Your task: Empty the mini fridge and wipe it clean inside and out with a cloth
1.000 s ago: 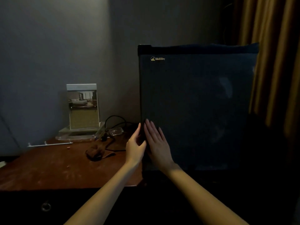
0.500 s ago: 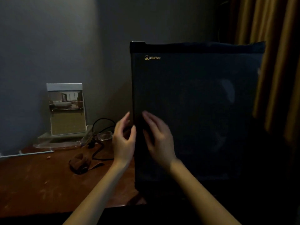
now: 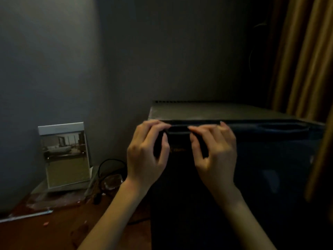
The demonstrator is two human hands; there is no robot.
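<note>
A black mini fridge [image 3: 252, 177] stands on a wooden table, its door closed and facing me, its grey top visible. My left hand [image 3: 146, 154] is at the door's upper left corner, fingers curled over the top edge of the door and thumb on its front. My right hand [image 3: 214, 152] is beside it, its fingers also curled onto the door's top edge. The fridge's inside is hidden. No cloth shows in the dim view.
A picture stand [image 3: 65, 157] sits on a clear tray at the left by the wall. A black cable [image 3: 110, 165] loops behind it. The wooden table [image 3: 36, 235] spreads to the lower left. Yellow curtains [image 3: 306, 60] hang at the right.
Both hands rose from the door's lower left edge to its top left corner and curled over the top edge. The view moved up, showing the fridge's top.
</note>
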